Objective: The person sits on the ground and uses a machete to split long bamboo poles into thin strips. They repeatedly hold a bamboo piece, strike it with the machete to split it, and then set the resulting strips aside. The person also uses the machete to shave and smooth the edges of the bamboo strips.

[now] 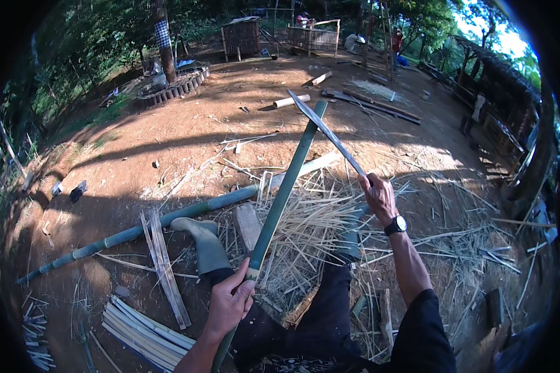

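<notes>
Head view: green bamboo pole [284, 189] sits dead centre, running from the left hand [230, 304] at about 7 o'clock up to its top end near 12 o'clock, tilted slightly right, far end raised off the ground. Left hand is closed round the pole's lower part, thumb over the top; looks like a steadying grip, holding the pole at an angle so its upper length is exposed to the blade. Right hand [379, 198] at about 3 o'clock of centre is wrapped tight round the handle of a long machete [325, 132]; the blade runs up-left and crosses the pole near its top end. Can't tell if the edge is touching the pole or just above it. Wristwatch [396, 225] on the right wrist, dark sleeve below it. Person appears seated, dark trousers, legs out either side of the pole; green rubber boot [200, 239] on the left foot at 8 o'clock of centre, other boot mostly buried in straw. Pile of pale bamboo shavings [311, 227] under and around the pole, thickest between the legs. Second long bamboo pole [168, 219] lies flat on the dirt, running from 8 o'clock toward centre, passing under the held one. Stack of split bamboo strips [146, 336] at 7 o'clock, just beside the left forearm, within reach. Short cut log [291, 101] at 12 o'clock, well apart. Wooden crates [241, 37] and people far off at the top edge.
</notes>
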Tool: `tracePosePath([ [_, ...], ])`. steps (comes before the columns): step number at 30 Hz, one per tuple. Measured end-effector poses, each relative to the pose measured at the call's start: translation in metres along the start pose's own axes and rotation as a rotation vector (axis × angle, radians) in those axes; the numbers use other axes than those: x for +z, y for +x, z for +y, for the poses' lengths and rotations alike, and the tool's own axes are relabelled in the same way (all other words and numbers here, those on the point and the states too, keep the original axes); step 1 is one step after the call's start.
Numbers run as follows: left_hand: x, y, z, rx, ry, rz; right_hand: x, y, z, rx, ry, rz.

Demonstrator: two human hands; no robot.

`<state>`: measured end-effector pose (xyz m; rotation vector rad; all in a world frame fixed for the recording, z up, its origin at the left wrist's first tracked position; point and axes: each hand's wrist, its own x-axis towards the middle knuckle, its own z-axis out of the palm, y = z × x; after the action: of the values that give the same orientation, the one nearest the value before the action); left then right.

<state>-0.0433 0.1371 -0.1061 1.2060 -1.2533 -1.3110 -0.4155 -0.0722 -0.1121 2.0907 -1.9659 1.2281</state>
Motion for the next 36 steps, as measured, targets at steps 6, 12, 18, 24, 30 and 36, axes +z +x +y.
tracePosePath([
  [6,-0.002,-0.002,0.0,-0.049,-0.093,-0.073,-0.015,0.012,0.026,0.145,0.0,0.082],
  [12,-0.006,0.031,0.0,-0.163,-0.455,-0.179,-0.013,-0.072,-0.018,-0.409,-0.001,-0.014],
  [18,-0.008,0.017,0.01,-0.165,-0.437,-0.197,-0.012,-0.068,-0.032,-0.694,-0.117,-0.133],
  [24,-0.009,0.002,-0.006,-0.144,-0.274,-0.164,-0.03,-0.017,-0.021,-0.212,-0.141,-0.11],
  [30,-0.001,-0.002,0.001,-0.115,-0.156,-0.108,-0.032,-0.046,-0.019,-0.499,-0.096,-0.19],
  [36,0.002,-0.006,0.003,-0.121,-0.105,-0.123,-0.032,-0.043,-0.011,-0.422,-0.056,-0.085],
])
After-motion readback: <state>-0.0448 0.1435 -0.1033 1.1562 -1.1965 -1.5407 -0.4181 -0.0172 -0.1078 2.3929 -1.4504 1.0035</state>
